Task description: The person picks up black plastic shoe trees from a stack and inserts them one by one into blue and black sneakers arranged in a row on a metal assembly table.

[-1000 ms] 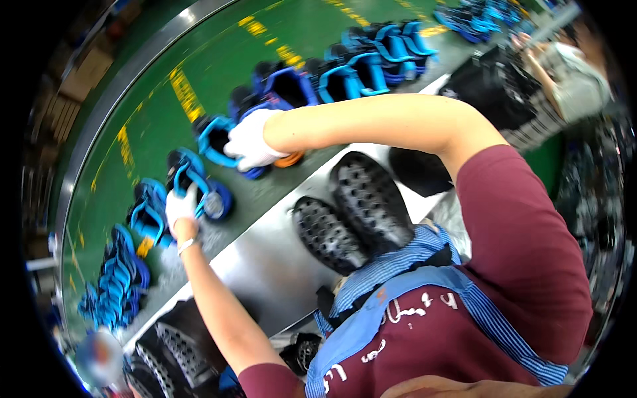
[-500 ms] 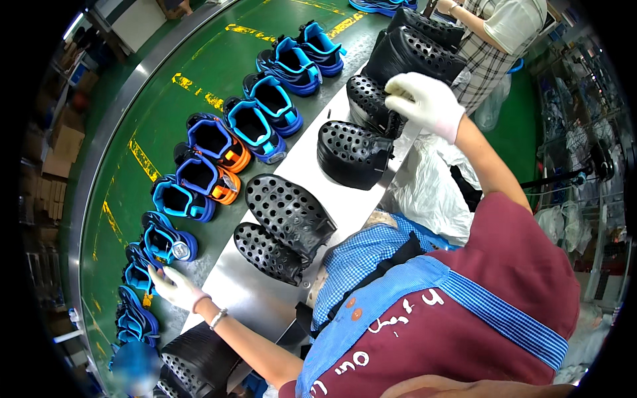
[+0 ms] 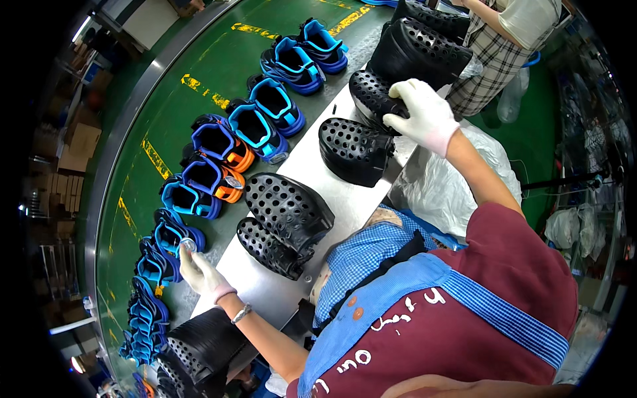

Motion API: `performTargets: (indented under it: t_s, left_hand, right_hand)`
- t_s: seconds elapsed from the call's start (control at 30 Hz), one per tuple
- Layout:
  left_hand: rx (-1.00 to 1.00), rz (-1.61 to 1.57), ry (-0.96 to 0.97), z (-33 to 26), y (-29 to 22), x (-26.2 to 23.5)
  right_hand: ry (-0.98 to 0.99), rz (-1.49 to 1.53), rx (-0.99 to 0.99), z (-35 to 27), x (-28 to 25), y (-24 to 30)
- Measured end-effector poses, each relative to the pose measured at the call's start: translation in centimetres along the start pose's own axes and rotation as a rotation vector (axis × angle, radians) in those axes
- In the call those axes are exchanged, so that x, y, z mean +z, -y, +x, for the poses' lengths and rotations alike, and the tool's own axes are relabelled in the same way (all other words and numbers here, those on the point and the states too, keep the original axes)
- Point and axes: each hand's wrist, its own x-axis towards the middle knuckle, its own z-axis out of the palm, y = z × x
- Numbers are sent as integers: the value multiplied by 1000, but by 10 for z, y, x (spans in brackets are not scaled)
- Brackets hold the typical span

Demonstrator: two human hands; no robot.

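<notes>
My right hand [image 3: 426, 118], in a white glove, curls its thumb and fingers around the back end of a black perforated shoe-shaped shell [image 3: 369, 89]. A second such shell [image 3: 354, 151] lies just nearer on the pale metal ledge [image 3: 352, 207]. Left of these, two more perforated shells, a large one [image 3: 284, 202] and a smaller one [image 3: 264, 244], rest side by side. My gloved left hand [image 3: 204, 277] stretches its fingers out over the belt. Its fingertips reach the heel of a blue and black sneaker [image 3: 174, 229], beside a round clear-and-white disc [image 3: 188, 244].
Several sneakers, among them an orange-trimmed one [image 3: 222, 142], line the green belt [image 3: 199, 60] with yellow marks. More black shells [image 3: 424, 50] stand at the far end; another [image 3: 202, 345] is at lower left. White plastic bags [image 3: 468, 179] hang right. A person [image 3: 497, 46] stands far right.
My left hand has moved right and slightly away, up to the sneaker with the disc. My right hand has dropped lower and closed on the back of the shell.
</notes>
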Motion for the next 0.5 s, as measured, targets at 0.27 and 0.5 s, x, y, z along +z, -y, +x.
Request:
performTargets:
  t_s: [0.27,0.5]
  left_hand:
    - [27,-77,152,-4,-18,14]
    - [-271,-727,318,10,-54,9]
  right_hand:
    - [-87,-16,-9,5,-31,-4]
    - [-65,346,-332,26,-49,93]
